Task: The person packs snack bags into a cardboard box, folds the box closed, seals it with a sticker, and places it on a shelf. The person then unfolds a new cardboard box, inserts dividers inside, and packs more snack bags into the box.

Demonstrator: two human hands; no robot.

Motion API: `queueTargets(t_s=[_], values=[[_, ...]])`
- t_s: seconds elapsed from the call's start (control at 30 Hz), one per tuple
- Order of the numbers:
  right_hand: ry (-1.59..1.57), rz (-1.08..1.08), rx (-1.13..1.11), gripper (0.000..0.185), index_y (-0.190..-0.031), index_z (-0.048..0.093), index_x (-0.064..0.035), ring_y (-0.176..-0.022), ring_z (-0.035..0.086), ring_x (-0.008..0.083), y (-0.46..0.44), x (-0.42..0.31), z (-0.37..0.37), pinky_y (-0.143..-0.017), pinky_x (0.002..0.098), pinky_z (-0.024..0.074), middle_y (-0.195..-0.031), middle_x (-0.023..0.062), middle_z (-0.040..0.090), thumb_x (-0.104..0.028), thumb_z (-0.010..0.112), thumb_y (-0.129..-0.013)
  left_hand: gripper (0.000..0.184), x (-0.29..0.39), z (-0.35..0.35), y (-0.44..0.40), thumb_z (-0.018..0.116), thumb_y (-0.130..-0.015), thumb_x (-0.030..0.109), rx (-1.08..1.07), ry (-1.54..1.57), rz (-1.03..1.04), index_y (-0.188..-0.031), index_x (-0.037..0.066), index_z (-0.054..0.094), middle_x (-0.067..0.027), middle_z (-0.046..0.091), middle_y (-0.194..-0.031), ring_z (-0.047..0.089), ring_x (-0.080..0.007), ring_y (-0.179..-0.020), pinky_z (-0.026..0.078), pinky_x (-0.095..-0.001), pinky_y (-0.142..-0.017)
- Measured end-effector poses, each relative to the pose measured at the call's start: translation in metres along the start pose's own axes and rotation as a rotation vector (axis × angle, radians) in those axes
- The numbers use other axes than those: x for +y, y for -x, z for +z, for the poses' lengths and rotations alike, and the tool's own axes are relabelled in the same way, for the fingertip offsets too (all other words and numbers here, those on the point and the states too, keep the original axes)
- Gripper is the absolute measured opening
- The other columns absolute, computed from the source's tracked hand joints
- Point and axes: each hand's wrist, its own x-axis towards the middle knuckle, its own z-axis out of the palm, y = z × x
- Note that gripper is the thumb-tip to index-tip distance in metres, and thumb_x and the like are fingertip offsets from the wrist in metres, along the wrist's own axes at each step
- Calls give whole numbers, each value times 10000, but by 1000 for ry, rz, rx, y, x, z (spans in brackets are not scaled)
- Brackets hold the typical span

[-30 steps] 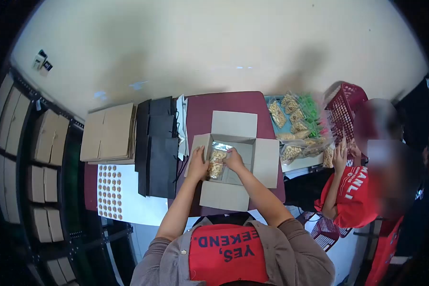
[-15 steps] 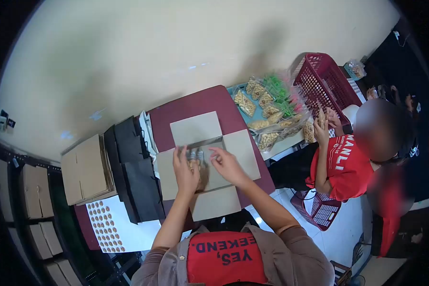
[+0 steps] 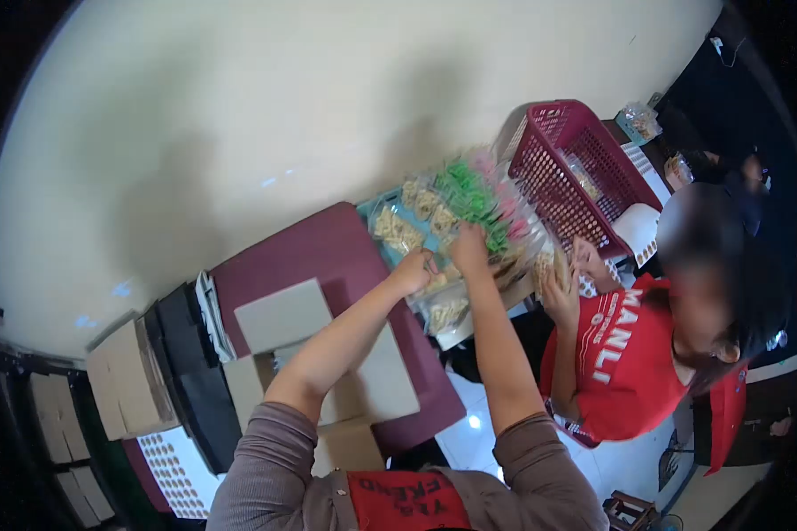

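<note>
My left hand (image 3: 413, 272) reaches into the blue tray (image 3: 367, 212), its fingers closed at a clear bag of pale snacks (image 3: 437, 281). Just to its right, my right hand (image 3: 469, 248) is also closed, with the fingertips down among the bags and partly hidden. More clear bags of snacks (image 3: 397, 230) lie around both hands, next to green-topped bags (image 3: 468, 190) and pink ones (image 3: 507, 208). Behind my left forearm, an open cardboard box (image 3: 283, 316) stands with its flaps spread; the arm covers most of its inside.
To the right, a person in a red shirt (image 3: 607, 354) holds a snack bag (image 3: 545, 265) close to my right arm. A maroon basket (image 3: 584, 168) stands behind the tray. Black folded boxes (image 3: 190, 354), cardboard stacks (image 3: 128, 380) and a sticker sheet (image 3: 181, 473) are at left.
Both my hands have left the open box and moved right to the bags in the blue tray. My view has shifted to the right as well.
</note>
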Motion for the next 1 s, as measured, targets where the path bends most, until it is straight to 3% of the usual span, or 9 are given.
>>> queueTargets(t_s=[0.17,0.27,0.37,0.47,0.5,0.6,0.67,0.77,1.0], values=[[253,-21,-161,197,-984,694,-2,-1091,545,383,-17,8,3,-937,469,457,-1079,192,593,-73,636,-809,382,-35,34,-77,699,-673,23,109,-363,199,-1047,101,702,-206,609,-1265,624,-321,-1116,496,-399,-906],[190,26,-223,160,-945,704,-11,-1110,529,375,-36,27,19,-958,470,442,-1160,195,557,-74,674,-800,374,-49,42,-99,658,-721,-33,64,-19,81,-1072,87,709,-182,679,-1152,666,-274,-1048,512,-361,-861],[-17,-133,-151,270,-1063,674,-32,-1104,526,385,-40,23,-7,-959,475,437,-1181,178,558,-78,697,-798,397,-8,11,-91,619,-752,-91,211,80,103,-1116,50,692,-160,707,-1099,670,-282,-1046,509,-351,-905],[-220,-255,311,420,-1212,588,-35,-1192,523,343,-32,-16,-57,-989,465,414,-1212,148,594,-108,709,-816,226,17,-27,-85,629,-831,-60,315,318,10,-1033,17,698,-115,732,-982,689,-174,-910,518,-293,-808],[-398,-170,298,447,-1246,559,-32,-1189,532,312,-27,-24,-63,-973,441,428,-1221,141,598,-109,710,-832,143,4,-29,-91,639,-867,-32,371,366,109,-1004,0,665,-75,711,-939,654,-103,-869,509,-258,-764],[-966,25,110,463,-1297,515,-19,-1143,559,215,7,-40,-71,-914,367,464,-1229,115,612,-120,700,-885,121,35,-66,-69,643,-888,-13,223,707,7,-1005,3,617,-61,683,-911,657,-125,-875,515,-268,-757],[-1386,75,-198,386,-1263,544,-4,-1062,582,141,28,-41,-70,-858,310,481,-1211,90,622,-141,675,-926,329,65,-87,-42,691,-887,56,220,742,35,-1167,58,518,-95,626,-1078,619,-136,-984,517,-274,-799],[-1380,241,-203,284,-1195,592,4,-938,597,85,68,-47,-62,-803,254,488,-1080,35,655,-137,645,-954,580,95,-73,20,746,-869,178,355,822,10,-1329,106,400,-167,499,-1311,546,-169,-1138,507,-296,-890],[-1389,282,-75,243,-1153,625,22,-876,618,88,147,-88,-71,-783,248,490,-1007,40,685,-119,633,-955,562,87,-7,108,692,-929,298,321,812,-36,-1339,-11,465,-129,618,-1213,578,-150,-1090,469,-307,-929]])
